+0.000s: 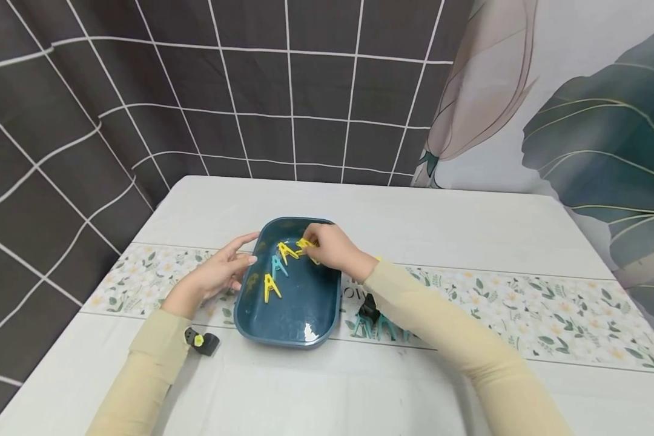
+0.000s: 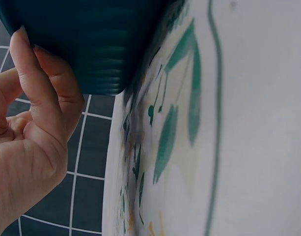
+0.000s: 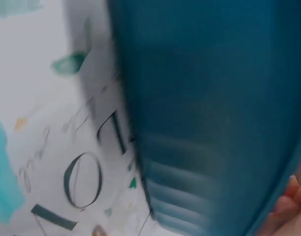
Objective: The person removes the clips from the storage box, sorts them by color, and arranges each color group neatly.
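Right grip (image 1: 331, 247) — pinching yellow clip (image 1: 304, 243), left grip (image 1: 217, 274) — spread, touching basin (image 1: 305, 309)

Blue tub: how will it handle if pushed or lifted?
The blue tub probably stays stiff: its smooth, moulded-looking walls show no sag. Tipping seems unlikely under a gentle push, as it looks low and wide. The loose clips would likely slide if it tilts, since its floor looks glossy.

Glossy plastic on a smooth tablecloth (image 1: 305, 393)
Mid-frame, the bin (image 1: 305, 303) is shiny plastic, ridged outside, the clothespins (image 1: 269, 280) plastic too; upper left, the checked hanging (image 1: 251, 82) is matt, rippled cloth; lower right, the sleeve (image 1: 447, 327), matt fabric
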A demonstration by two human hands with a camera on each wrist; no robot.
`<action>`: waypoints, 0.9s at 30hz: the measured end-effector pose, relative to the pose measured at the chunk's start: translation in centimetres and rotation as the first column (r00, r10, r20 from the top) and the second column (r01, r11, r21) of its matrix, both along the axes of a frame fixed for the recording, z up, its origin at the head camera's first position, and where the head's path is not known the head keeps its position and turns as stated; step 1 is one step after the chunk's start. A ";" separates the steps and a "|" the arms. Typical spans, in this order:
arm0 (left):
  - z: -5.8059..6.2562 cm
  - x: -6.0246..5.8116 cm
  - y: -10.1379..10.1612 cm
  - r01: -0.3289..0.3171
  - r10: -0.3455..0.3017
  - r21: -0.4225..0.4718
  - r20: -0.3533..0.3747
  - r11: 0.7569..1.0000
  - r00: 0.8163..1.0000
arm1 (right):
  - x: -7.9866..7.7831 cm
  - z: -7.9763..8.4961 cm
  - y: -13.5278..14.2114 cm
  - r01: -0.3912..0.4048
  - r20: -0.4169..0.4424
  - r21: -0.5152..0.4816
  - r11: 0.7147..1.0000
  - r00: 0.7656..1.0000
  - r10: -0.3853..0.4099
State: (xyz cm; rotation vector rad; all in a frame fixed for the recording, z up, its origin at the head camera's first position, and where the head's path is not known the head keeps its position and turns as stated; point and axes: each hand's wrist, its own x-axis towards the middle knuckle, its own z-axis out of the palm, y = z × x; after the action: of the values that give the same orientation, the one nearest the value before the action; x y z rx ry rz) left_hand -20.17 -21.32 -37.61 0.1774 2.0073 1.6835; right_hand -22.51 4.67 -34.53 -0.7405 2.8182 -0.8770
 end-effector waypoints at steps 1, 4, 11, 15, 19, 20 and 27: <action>0.0 0.0 0.0 0.002 -0.002 0.001 -0.002 1.000 1.000 | 0.1 0.2 0.1 0.032 0.019 -0.040 0.999 0.999 -0.031; -0.1 0.1 -0.1 0.007 -0.007 0.005 -0.006 1.000 1.000 | 0.2 0.6 0.7 0.119 0.081 -0.128 0.985 0.991 -0.109; -0.3 0.0 -0.2 0.013 -0.013 0.013 -0.006 1.000 1.000 | 0.6 1.9 2.4 0.227 0.214 -0.267 0.936 0.961 -0.172; -0.2 0.1 -0.1 0.011 -0.011 0.018 -0.007 1.000 1.000 | 0.8 2.5 3.6 0.312 0.334 -0.326 0.892 0.921 -0.199; -0.3 0.2 -0.2 0.012 -0.011 0.018 -0.008 1.000 1.000 | 1.0 3.1 5.0 0.366 0.414 -0.326 0.872 0.884 -0.216; -0.3 0.2 -0.2 0.012 -0.012 0.017 -0.008 1.000 1.000 | 1.1 3.3 5.4 0.366 0.418 -0.321 0.874 0.882 -0.216; -0.3 0.1 -0.2 0.016 -0.016 0.011 -0.005 1.000 1.000 | 1.0 4.0 9.3 0.384 0.434 -0.263 0.885 0.867 -0.247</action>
State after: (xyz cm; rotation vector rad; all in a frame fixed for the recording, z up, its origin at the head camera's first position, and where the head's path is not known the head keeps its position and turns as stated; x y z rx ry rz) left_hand -20.09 -21.56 -37.86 0.2008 1.9960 1.6859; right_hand -21.48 13.95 -30.56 -0.0842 2.4841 -1.4156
